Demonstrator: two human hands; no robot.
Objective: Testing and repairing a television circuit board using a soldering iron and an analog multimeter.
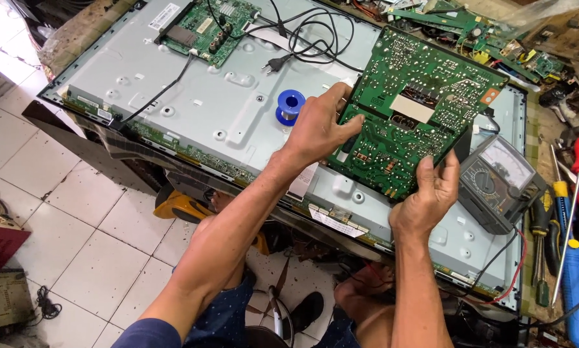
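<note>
We hold a green circuit board (418,109) up between both hands, solder side toward us, tilted above the grey metal back of a flat panel (193,103) that lies on the tabletop. Our left hand (318,129) is closed on the board's left edge, thumb across the face and fingers curled behind. Our right hand (428,196) grips the lower corner from below, fingers wrapped around the edge. The board's long axis runs from that lower corner up and away to the right, so most of it lies above and beyond the right hand, and to the right of the left hand. Both hands touch it, on adjoining edges. A blue solder spool (290,105) sits on the panel just left of the left hand. An analogue meter (499,180) lies just right of the right hand, with screwdrivers (573,212) beyond it.
</note>
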